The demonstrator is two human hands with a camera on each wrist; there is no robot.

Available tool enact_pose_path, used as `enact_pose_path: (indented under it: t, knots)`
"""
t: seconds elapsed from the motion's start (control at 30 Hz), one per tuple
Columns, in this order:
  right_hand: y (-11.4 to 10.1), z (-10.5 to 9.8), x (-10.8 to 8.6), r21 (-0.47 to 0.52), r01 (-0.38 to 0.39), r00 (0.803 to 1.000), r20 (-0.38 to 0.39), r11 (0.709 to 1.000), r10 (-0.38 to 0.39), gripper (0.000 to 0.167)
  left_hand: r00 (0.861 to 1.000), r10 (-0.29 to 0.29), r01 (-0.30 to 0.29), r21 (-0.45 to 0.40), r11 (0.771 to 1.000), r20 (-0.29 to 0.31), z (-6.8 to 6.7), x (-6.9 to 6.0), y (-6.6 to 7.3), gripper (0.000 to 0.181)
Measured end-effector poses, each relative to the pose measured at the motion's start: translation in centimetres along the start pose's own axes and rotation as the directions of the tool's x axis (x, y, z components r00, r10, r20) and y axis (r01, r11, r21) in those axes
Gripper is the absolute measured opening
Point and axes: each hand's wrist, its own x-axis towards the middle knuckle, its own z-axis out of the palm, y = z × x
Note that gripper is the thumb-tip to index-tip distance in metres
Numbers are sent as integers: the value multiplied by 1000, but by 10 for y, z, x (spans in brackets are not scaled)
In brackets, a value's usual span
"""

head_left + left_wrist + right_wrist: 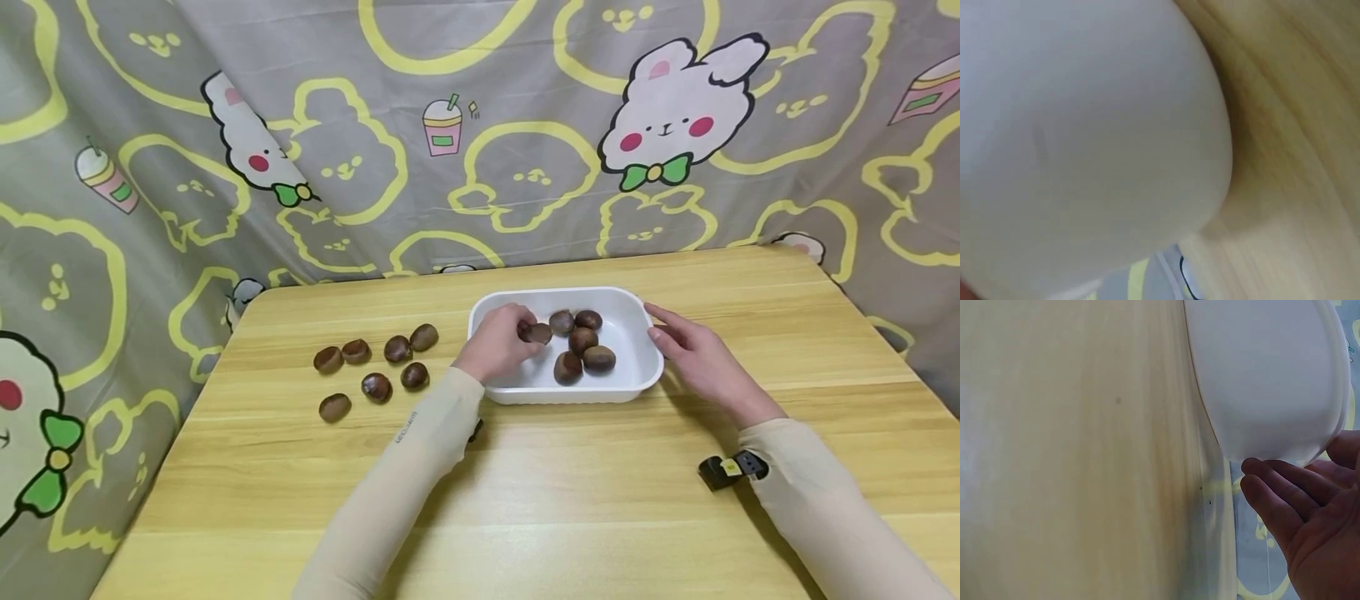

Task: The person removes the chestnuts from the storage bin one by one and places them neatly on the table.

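In the head view, my left hand [497,343] reaches over the left part of a white plastic tray [637,367], its fingers and thumb around a brown chestnut [539,333]. Just right of it, several chestnuts lie together on the tray floor, among them a dark one [582,341] in the middle. At the tray's right end, my right hand [693,350] holds the rim, with the thumb at the edge and the fingers along the outer wall. The right wrist view shows these fingers [1279,487] against the wall. In the left wrist view, the tray's side [1116,156] hides the hand.
Left of the tray, several more chestnuts lie loose on the wooden table [570,517], including a glossy one [377,387]. A patterned grey curtain [517,100] hangs behind the table and along its sides. Black wrist cameras, such as the right one [731,470], sit at the sleeves.
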Motion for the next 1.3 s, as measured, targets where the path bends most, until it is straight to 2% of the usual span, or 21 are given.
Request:
enact_pose_path:
  t: [0.3,0.53,0.83,1.03,1.3]
  knots:
    - [-1,-1,-1,9,-23,1000,20,1000,22,55,999,-9,4,-115,993,-38,-22,-19,-4,31]
    - [-2,-1,-2,15,-31,999,21,999,31,55,996,-28,17,-135,991,-83,-40,-33,-10,32]
    - [-2,-1,-1,15,-25,1000,18,1000,25,55,994,-47,25,-204,979,-99,-67,-59,-22,32]
    - [-2,3,3,20,-9,1000,11,1000,9,54,989,-83,65,-145,987,-122,-86,-83,-38,34]
    - [-2,0,0,-1,-29,1000,7,1000,29,54,984,-143,131,-113,985,-108,-98,-109,-63,35]
